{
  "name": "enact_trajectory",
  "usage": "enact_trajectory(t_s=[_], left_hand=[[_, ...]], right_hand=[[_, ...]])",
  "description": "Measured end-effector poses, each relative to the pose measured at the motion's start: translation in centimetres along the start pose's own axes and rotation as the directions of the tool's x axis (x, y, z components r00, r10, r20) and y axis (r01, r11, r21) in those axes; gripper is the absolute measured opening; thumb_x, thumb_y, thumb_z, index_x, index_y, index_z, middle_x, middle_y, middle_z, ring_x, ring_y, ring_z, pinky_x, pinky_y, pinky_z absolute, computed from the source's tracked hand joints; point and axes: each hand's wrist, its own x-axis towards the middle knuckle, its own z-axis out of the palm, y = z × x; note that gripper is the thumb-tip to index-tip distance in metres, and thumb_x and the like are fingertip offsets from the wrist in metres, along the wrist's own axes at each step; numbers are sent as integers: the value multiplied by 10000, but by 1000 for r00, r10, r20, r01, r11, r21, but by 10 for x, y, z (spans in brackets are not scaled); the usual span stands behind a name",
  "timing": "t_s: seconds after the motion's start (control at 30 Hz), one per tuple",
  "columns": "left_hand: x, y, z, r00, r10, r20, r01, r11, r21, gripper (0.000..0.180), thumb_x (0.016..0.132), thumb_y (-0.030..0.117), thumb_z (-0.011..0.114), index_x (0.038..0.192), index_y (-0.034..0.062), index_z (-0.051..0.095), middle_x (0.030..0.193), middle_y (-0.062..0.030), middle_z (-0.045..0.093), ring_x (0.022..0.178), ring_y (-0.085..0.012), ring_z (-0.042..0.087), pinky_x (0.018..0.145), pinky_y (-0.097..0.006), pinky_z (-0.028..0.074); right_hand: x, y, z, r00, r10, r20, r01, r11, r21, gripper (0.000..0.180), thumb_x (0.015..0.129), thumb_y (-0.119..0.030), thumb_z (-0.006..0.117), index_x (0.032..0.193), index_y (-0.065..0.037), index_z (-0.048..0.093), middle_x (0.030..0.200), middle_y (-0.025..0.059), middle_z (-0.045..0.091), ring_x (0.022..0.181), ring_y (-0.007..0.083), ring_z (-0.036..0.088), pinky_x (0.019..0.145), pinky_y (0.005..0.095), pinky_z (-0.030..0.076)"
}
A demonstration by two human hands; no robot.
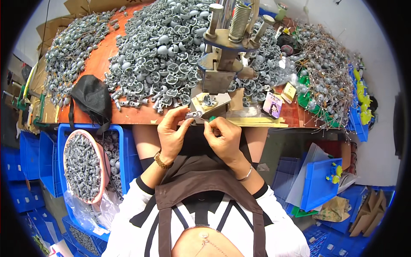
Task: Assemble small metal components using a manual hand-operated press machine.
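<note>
Just in front of the press (222, 64), my left hand (172, 133) pinches a small grey plastic part (194, 114) between thumb and fingertips. Close beside it, my right hand (225, 136) is closed, its thumb and finger pressed together near the part's end. Something thin seems to be at those fingertips, too small to name. A bit of green shows behind the right fingers. Another grey plastic piece (209, 101) sits on the press's base, just beyond both hands. A large pile of grey half-round shells (162, 51) covers the table behind.
A black mesh bag (91, 99) hangs over the table's front edge. Left of my lap, a blue crate (125, 171) holds a pink basin (104, 165) of small grey parts. Wired grey balls (321, 60) heap at the right. Two small cards (272, 105) lie right of the press.
</note>
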Motion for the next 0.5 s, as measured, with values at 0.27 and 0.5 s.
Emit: enact_trajectory(t_s=[0.27, 0.5], left_hand=[[2, 1, -1, 989, 121, 84, -126, 990, 64, 365, 795, -145, 640, 1133, -23, 577, 1103, -93, 614, 1019, -159, 607, 862, -261, 511], [4, 21, 5, 953, -144, 266, 195, 964, -178, 322, 762, -116, 672, 1069, -36, 615, 1081, -98, 623, 1007, -182, 608, 891, -306, 494]], right_hand=[[-1, 1, -5, 998, -43, 43, 46, 996, -78, 202, 738, 26, 702, 659, -20, 521, 547, 53, 495, 433, 114, 462, 421, 260, 357], [-5, 9, -14, 902, 279, 330, -398, 836, 379, 150, 881, -60, 644, 754, -16, 578, 614, -27, 562, 524, 23, 465, 463, 192, 323]])
